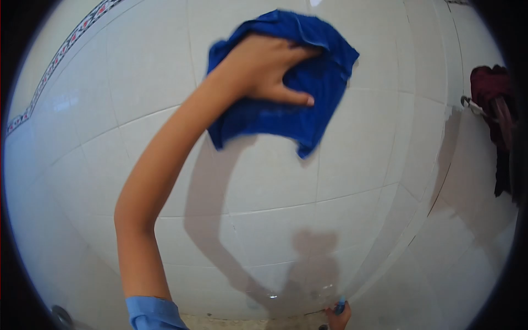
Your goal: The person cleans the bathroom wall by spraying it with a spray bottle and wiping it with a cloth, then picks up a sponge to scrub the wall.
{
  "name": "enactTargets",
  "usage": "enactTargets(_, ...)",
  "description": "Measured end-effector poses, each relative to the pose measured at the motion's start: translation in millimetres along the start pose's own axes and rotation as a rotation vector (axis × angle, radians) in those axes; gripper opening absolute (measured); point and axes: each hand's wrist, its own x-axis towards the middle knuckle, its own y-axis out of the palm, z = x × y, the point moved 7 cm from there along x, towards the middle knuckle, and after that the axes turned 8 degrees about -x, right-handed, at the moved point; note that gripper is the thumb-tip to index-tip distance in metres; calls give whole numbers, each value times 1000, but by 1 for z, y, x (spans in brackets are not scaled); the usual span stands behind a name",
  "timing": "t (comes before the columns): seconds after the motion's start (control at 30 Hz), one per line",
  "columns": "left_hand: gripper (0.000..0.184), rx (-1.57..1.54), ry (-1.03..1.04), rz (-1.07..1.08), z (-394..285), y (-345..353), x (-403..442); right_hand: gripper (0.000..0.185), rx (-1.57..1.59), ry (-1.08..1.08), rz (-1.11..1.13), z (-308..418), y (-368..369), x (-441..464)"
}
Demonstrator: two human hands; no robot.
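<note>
A blue cloth (324, 93) lies spread against the white tiled wall (264, 181). My left hand (269, 69) presses on it, thumb stretched to the right over the cloth and the other fingertips tucked beneath its upper fold. The bare left forearm reaches up from the lower left, out of a light blue sleeve. Low in the view, my right hand (339, 317) is wrapped round a small blue object (340, 305), mostly hidden by the fingers and the frame edge.
Dark red and black fabric (492, 93) hangs by a metal hook (465, 101) at the right. A patterned tile border (60, 52) runs along the upper left. A round dark fitting (61, 315) sits at the lower left. Shadows of the arm and head fall on the wall.
</note>
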Motion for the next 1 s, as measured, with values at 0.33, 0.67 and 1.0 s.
enactTargets(0.33,106,-19,148,-41,-13,-3,82,75,-363,140,14,64,6,6)
enactTargets(0.67,111,85,168,-165,-22,43,155,49,-605,-120,-228,66,-25,-9)
enactTargets(1.0,109,-100,-39,-489,-76,98,203,26,-17,177,-142,24,-60,-3)
